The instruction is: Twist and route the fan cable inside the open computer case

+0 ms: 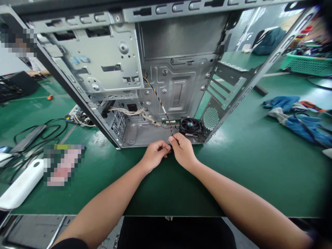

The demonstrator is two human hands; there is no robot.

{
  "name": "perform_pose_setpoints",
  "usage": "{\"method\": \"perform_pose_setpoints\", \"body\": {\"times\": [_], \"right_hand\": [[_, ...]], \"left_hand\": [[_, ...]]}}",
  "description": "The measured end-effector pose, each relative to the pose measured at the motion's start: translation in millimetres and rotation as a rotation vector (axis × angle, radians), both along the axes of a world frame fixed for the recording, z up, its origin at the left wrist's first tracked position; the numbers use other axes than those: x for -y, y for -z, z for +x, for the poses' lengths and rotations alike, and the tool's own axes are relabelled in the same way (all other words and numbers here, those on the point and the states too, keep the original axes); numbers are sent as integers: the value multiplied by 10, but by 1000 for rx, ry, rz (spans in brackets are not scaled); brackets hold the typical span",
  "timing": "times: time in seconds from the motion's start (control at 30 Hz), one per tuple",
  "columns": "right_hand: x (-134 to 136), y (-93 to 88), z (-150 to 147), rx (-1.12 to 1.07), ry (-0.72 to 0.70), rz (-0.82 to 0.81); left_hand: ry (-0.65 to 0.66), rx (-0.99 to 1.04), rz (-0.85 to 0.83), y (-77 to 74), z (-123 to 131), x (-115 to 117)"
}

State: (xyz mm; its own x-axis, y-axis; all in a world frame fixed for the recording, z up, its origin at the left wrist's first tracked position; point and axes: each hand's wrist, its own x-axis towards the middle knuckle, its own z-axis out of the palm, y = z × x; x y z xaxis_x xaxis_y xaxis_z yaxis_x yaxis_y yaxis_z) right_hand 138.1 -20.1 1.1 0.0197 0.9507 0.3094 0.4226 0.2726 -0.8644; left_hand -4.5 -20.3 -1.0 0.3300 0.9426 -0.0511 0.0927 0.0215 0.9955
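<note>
Two hands, both mine, nearly together at the near edge of the case. Right hand (183, 150): thumb and forefinger pinched on one thin twisted cable (160, 101) with yellow-orange, black and blue strands. Left hand (154, 155): fingertips closed on the same cable's lower end, just beside my right thumb; the end itself is mostly hidden by my fingers. One white band on the cable, partway down. It emerges from behind one pale grey metal drive cage (103, 57), upper left, and slants down to my grip.

One open computer case of grey sheet metal (190, 77), upright. On its floor, right side: one square black plastic fan (190, 125); just left of that, one narrow green circuit strip with a white label (170, 121). Left inside: one bundle of cream wires (135, 111), too tangled to count.

One green tabletop (259, 166) beneath. Right of the case: one green plastic basket (308, 64), loaded, towards the back; nearer, blue-and-grey cloth gloves (302, 126), heaped, no sure count. Left: one long white rounded object (23, 185); one slim dark bar (29, 138) among black cords; one small orange piece (50, 97) near one bulky black box (18, 84).
</note>
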Motion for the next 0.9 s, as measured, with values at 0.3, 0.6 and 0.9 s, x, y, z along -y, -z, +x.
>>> {"method": "perform_pose_setpoints", "body": {"times": [0.3,0.6,0.9], "right_hand": [[2,3,-3,-21,18,-2],[3,-5,-9,-28,51,-2],[0,-12,-14,-58,8,-37]], "left_hand": [[-41,6,27,47,10,-13],[-30,-17,26,21,11,-5],[-22,-67,33,35,-7,-10]]}}
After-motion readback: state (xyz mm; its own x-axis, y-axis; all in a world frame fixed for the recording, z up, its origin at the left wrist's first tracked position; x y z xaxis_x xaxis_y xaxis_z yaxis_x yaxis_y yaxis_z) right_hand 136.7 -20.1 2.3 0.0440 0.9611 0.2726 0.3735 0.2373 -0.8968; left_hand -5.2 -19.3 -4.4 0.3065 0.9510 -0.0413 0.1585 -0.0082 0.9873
